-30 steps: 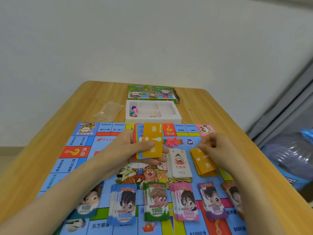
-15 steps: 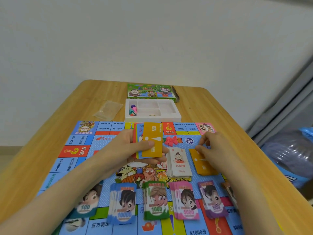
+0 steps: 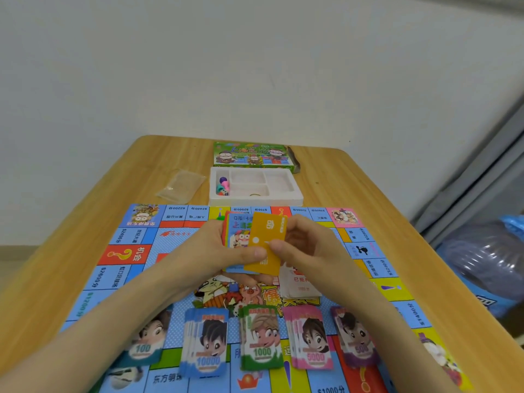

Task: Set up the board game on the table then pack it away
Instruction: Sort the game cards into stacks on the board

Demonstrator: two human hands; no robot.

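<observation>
Two hands together over the middle of the board: left hand grips the stack, right hand pinches its top orange card. Sorting for setup, I'd say; next, slide it free.

A home room (it seems): wooden table against a white wall, grey curtain at right

My R hand has left the orange pile on the board's right side & crossed over to my L hand. Its thumb & fingers now pinch the orange card atop the held stack. Can't see the board pile anymore; R forearm covers that spot.
</observation>
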